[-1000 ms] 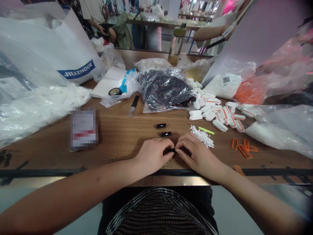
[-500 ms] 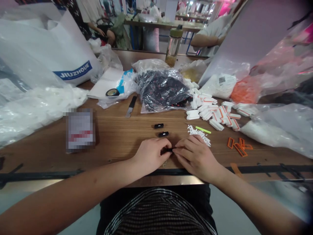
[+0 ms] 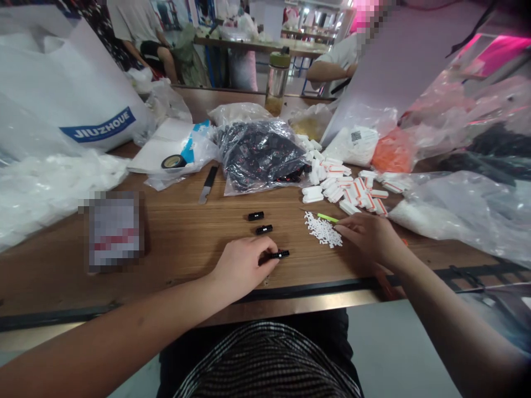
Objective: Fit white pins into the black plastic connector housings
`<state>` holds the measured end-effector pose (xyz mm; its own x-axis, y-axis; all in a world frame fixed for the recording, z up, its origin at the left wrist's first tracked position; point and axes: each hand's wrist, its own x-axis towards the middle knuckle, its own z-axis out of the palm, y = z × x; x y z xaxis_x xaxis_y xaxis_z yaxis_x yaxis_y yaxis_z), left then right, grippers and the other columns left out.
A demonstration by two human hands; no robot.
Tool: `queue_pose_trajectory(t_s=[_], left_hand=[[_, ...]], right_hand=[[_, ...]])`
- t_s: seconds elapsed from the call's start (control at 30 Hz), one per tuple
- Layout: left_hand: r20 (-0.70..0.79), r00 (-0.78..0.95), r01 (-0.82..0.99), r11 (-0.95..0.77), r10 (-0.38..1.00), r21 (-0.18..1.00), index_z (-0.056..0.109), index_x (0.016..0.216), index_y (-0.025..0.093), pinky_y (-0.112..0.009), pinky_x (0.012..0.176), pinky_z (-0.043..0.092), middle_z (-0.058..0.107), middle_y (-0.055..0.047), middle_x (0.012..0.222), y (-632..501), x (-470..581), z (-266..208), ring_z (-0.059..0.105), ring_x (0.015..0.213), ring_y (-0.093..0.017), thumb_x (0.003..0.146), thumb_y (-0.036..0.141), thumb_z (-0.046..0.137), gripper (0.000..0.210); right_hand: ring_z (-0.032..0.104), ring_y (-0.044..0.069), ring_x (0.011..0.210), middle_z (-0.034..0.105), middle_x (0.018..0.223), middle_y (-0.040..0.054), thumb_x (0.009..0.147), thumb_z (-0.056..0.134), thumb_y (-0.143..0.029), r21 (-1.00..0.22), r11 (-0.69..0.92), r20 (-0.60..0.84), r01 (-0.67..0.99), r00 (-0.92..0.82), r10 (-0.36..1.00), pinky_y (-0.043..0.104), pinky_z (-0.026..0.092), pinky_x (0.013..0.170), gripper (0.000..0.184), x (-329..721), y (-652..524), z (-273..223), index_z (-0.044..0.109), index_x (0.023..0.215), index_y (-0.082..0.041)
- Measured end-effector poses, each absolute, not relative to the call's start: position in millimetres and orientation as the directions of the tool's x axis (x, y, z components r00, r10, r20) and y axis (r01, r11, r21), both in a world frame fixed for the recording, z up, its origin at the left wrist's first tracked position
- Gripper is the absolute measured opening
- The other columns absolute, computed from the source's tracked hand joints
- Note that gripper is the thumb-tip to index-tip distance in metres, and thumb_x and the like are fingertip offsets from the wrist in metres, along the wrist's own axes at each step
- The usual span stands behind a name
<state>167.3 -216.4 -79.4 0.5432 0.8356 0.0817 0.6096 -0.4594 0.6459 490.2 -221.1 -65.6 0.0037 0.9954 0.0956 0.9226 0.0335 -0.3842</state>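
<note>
A small black plastic part (image 3: 282,254), with a white spot on it, is pinched by its left end between the thumb and fingers of my left hand (image 3: 244,265), low over the front of the table. My right hand (image 3: 369,236) is at the right side, its fingertips closed at the handle end of a thin pick with a yellow-green handle (image 3: 327,218). The pick lies beside a heap of tiny white pieces (image 3: 323,231). Two more black parts, one farther back (image 3: 256,216) and one nearer (image 3: 264,229), rest just beyond my left hand.
White cases with orange strips (image 3: 352,190) are piled at the right. Behind stands a clear bag of black parts (image 3: 261,155). A flat metal blade with a black handle (image 3: 208,185) and a roll of tape (image 3: 173,161) lie to the left. A bottle (image 3: 276,83) stands at the back.
My right hand has let go of the black part and moved right to the pick's handle. The left hand keeps the black part. The whole view has shifted slightly.
</note>
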Motion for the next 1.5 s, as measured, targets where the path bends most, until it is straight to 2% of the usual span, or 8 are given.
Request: queue_pose_trajectory(t_s=[0.1, 0.3, 0.53, 0.97, 1.07, 1.17, 1.27, 1.5], left_hand=[[0.089, 0.539, 0.608, -0.46, 0.837, 0.647, 0.068, 0.088, 0.022, -0.029, 0.063, 0.043, 0.056, 0.004, 0.06, -216.9, 167.8, -78.0, 0.055, 0.061, -0.014, 0.082, 0.027, 0.066, 0.008], [0.105, 0.546, 0.602, -0.476, 0.831, 0.642, 0.067, 0.087, 0.022, -0.028, 0.063, 0.042, 0.056, 0.004, 0.059, -217.2, 167.3, -79.4, 0.054, 0.06, -0.014, 0.082, 0.027, 0.064, 0.007], [0.108, 0.552, 0.597, -0.482, 0.827, 0.641, 0.067, 0.087, 0.022, -0.028, 0.062, 0.041, 0.054, 0.005, 0.058, -217.0, 167.3, -79.2, 0.053, 0.059, -0.013, 0.082, 0.027, 0.065, 0.008], [0.081, 0.547, 0.6, -0.457, 0.833, 0.657, 0.067, 0.087, 0.022, -0.028, 0.065, 0.044, 0.058, 0.004, 0.063, -217.5, 167.1, -76.6, 0.056, 0.062, -0.014, 0.082, 0.025, 0.066, 0.006], [0.058, 0.545, 0.598, -0.436, 0.836, 0.673, 0.067, 0.088, 0.022, -0.029, 0.066, 0.044, 0.059, 0.004, 0.064, -217.6, 167.0, -75.4, 0.055, 0.061, -0.014, 0.081, 0.024, 0.068, 0.007], [0.048, 0.542, 0.594, -0.422, 0.839, 0.685, 0.067, 0.088, 0.022, -0.028, 0.066, 0.044, 0.06, 0.003, 0.066, -217.7, 167.0, -74.1, 0.055, 0.06, -0.013, 0.081, 0.024, 0.068, 0.008], [0.061, 0.546, 0.586, -0.432, 0.836, 0.685, 0.067, 0.089, 0.022, -0.028, 0.063, 0.044, 0.061, 0.003, 0.068, -217.7, 167.1, -73.4, 0.054, 0.059, -0.013, 0.081, 0.023, 0.067, 0.008], [0.079, 0.558, 0.575, -0.454, 0.826, 0.681, 0.067, 0.087, 0.022, -0.027, 0.061, 0.043, 0.065, 0.002, 0.072, -216.6, 166.3, -74.5, 0.057, 0.061, -0.013, 0.081, 0.024, 0.066, 0.006]], right_hand=[[0.063, 0.016, 0.068, 0.071, 0.077, 0.0019, 0.085, 0.058, -0.036, -0.356, 0.126, 0.134, 0.926, -0.083, 0.987, 0.029, 0.045, 0.065, 0.021, 485.0, -218.7, -69.9, 0.072, 0.08, -0.022], [0.062, 0.022, 0.079, 0.069, 0.075, 0.0043, 0.086, 0.056, -0.031, -0.066, 0.244, 0.25, 0.968, -0.22, 0.943, 0.038, 0.04, 0.08, 0.021, 495.9, -221.0, -69.3, 0.068, 0.073, -0.022], [0.064, 0.019, 0.075, 0.073, 0.084, 0.003, 0.086, 0.058, -0.041, -0.433, 0.045, 0.157, 0.9, 0.026, 0.987, 0.032, 0.048, 0.07, 0.023, 504.2, -230.7, -71.3, 0.073, 0.083, -0.023], [0.059, 0.018, 0.058, 0.066, 0.064, 0.0017, 0.077, 0.067, -0.043, -0.38, -0.116, 0.053, 0.918, 0.147, 0.988, 0.031, 0.043, 0.056, 0.022, 490.2, -223.8, -64.0, 0.072, 0.073, -0.022], [0.062, 0.018, 0.065, 0.069, 0.07, 0.0019, 0.08, 0.065, -0.044, -0.523, -0.02, 0.101, 0.852, 0.085, 0.991, 0.031, 0.047, 0.062, 0.023, 461.9, -229.8, -54.1, 0.069, 0.075, -0.022], [0.064, 0.016, 0.078, 0.07, 0.083, 0.0015, 0.086, 0.062, -0.036, -0.651, 0.26, 0.152, 0.714, -0.213, 0.965, 0.031, 0.049, 0.077, 0.016, 420.8, -236.5, -46.6, 0.068, 0.079, -0.024], [0.061, 0.016, 0.086, 0.067, 0.088, 0.0024, 0.089, 0.06, -0.029, -0.667, 0.382, 0.156, 0.64, -0.382, 0.911, 0.033, 0.048, 0.083, 0.011, 387.1, -239.3, -46.7, 0.067, 0.083, -0.023], [0.058, 0.017, 0.087, 0.063, 0.087, 0.0033, 0.09, 0.058, -0.025, -0.654, 0.424, 0.165, 0.626, -0.429, 0.888, 0.036, 0.047, 0.082, 0.011, 372.1, -236.8, -56.5, 0.066, 0.083, -0.022]])
